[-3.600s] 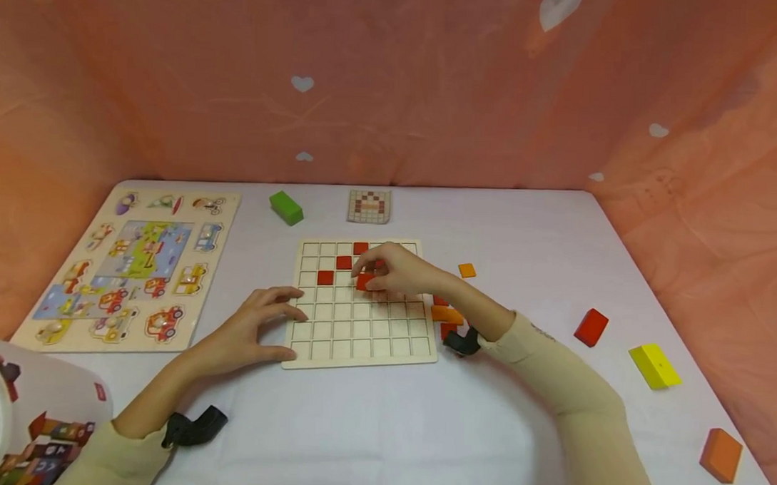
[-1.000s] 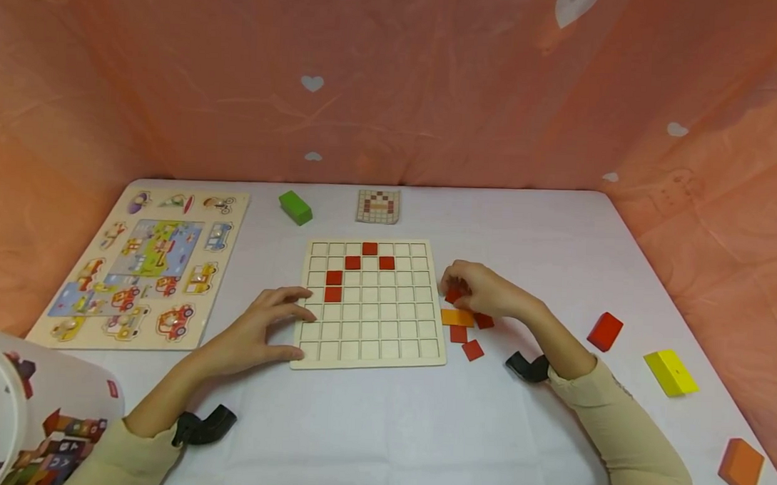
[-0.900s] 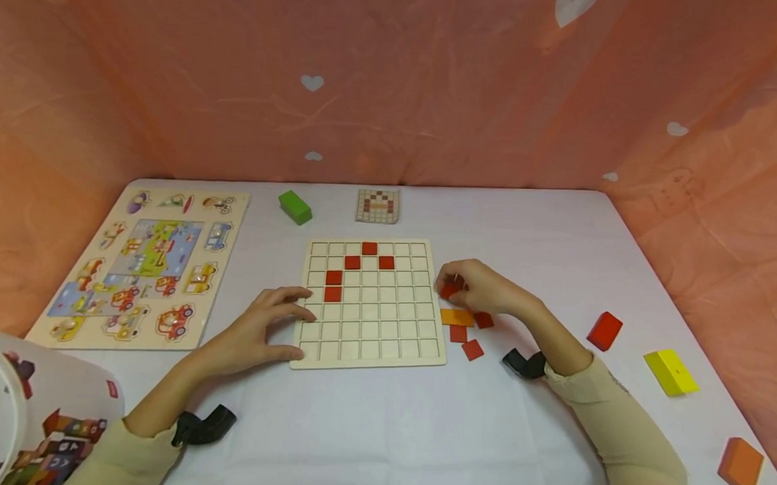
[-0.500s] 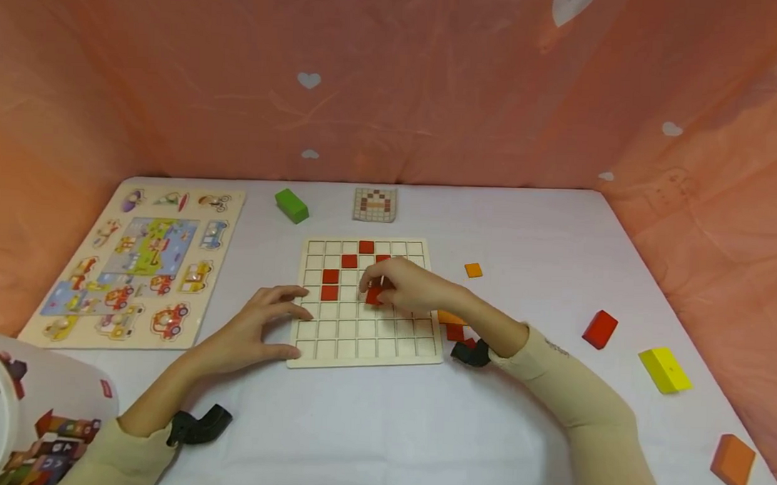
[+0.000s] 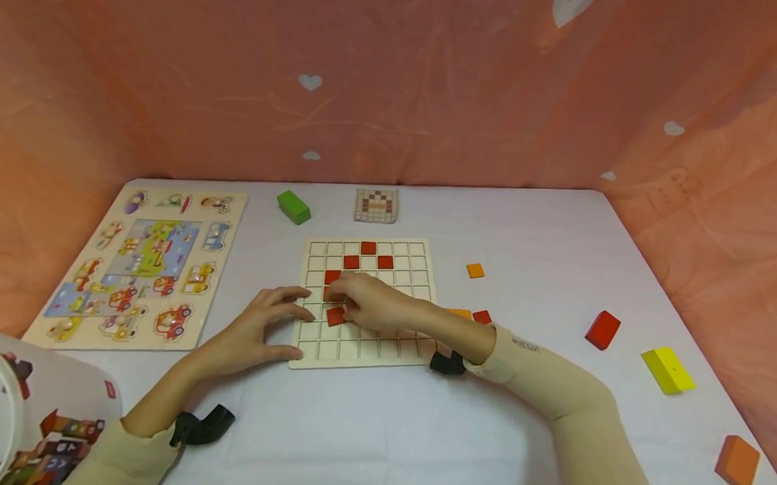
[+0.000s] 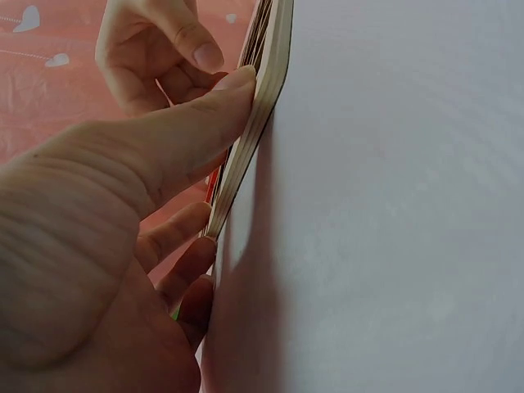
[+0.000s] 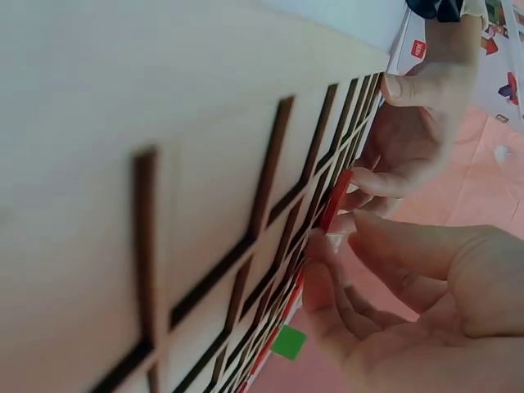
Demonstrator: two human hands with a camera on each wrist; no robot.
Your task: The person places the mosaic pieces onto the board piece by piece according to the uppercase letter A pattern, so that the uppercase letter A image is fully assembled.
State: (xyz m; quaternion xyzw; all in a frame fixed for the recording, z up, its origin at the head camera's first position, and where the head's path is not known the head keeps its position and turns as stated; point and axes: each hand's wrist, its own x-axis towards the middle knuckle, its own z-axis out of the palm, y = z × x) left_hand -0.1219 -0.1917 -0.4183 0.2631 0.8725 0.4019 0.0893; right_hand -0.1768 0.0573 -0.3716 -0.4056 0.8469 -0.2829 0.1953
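In the head view, a square wooden grid board (image 5: 347,350) lies on the white cloth. Several red tiles sit in its cells, including a top one (image 5: 368,248). My right hand (image 5: 376,303) reaches across the board and pinches another red tile (image 5: 336,316) between thumb and fingers. That tile sits slightly askew over a cell in the left part; the right wrist view shows the red tile (image 7: 337,201) at the fingertips. At the board's left edge rests my left hand (image 5: 247,337), thumb near the front corner, fingers spread. Its thumb (image 6: 221,102) touches the edge in the left wrist view.
Orange tiles, one apart (image 5: 475,270), and a red tile (image 5: 482,317) lie right of the board. Behind stand a pattern card (image 5: 376,206) and green block (image 5: 294,207). Left are a picture puzzle (image 5: 201,300) and bucket (image 5: 62,388); right, red (image 5: 602,330), yellow (image 5: 668,370) and orange (image 5: 737,463) blocks.
My right hand took a red tile from the loose ones at the right and carried it left across the board to the left columns. The left hand has stayed at the edge.
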